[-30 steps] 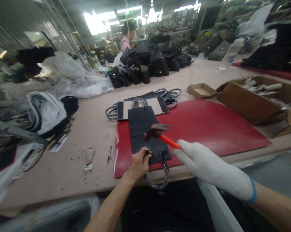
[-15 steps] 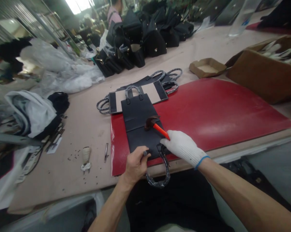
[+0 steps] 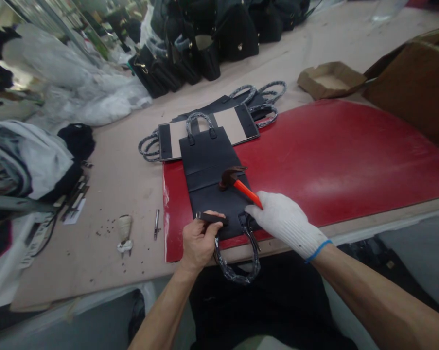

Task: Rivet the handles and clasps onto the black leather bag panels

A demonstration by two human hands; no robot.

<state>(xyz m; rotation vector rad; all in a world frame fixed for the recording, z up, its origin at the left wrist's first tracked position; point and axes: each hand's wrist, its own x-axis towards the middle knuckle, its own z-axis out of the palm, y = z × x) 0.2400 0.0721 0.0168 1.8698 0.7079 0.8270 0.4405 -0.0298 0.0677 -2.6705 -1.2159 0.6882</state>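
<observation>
A black bag panel lies on a red mat, one wrapped handle hanging over the table's front edge. My bare left hand pinches a short dark metal tool above the panel's near left part. In my right hand, which wears a white knitted glove, is a hammer with an orange handle; its dark head is over the middle of the panel. More panels with wrapped handles, one black and beige, lie beyond.
Left on the table are an awl-like tool, a thin metal rod and scattered small dark pieces. Black bags stand at the back, near clear plastic. Cardboard boxes are at the right.
The view has tilted down and closer. The dark tool in my left hand has swung from end-on to nearly flat, pointing left. My right hand still holds the hammer over the panel.
</observation>
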